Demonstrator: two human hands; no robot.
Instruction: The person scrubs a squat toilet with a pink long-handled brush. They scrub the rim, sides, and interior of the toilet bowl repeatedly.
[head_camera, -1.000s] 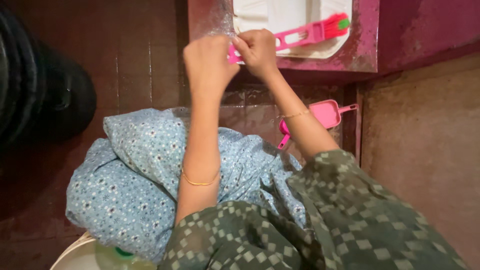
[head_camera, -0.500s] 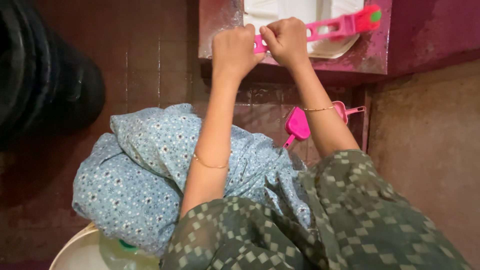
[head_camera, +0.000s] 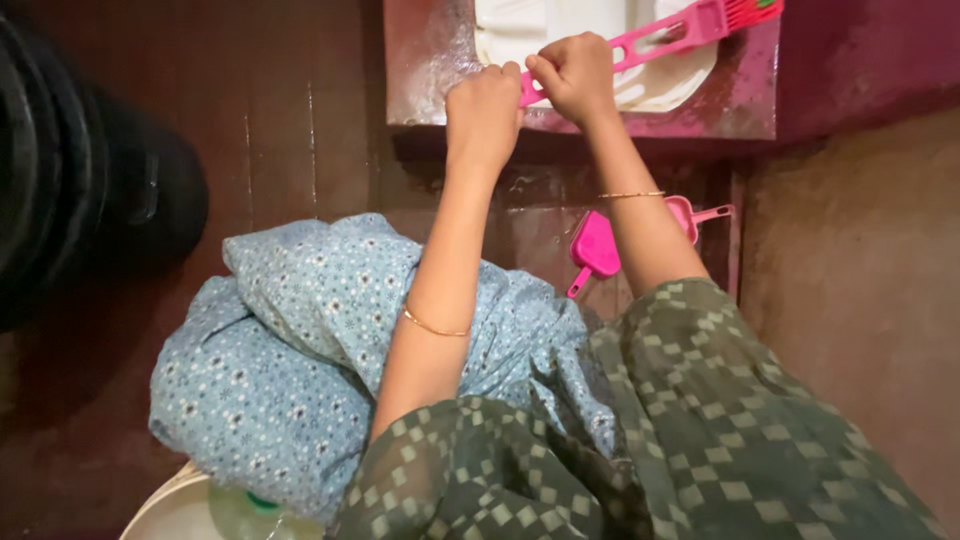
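Both hands, left hand (head_camera: 484, 105) and right hand (head_camera: 573, 78), are being pinched closed on the pink slotted tool (head_camera: 650, 45) at twelve o'clock over the white tray (head_camera: 520, 40); grip is best being kept near the handle end.

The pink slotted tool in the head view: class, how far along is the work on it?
Done: nothing can be confirmed finished. In hand: the left hand and right hand both pinch the handle end of the pink slotted tool, held above the white plate. Left: two small pink scoops lie untouched on the floor below, and the blue floral cloth sits bundled nearby.
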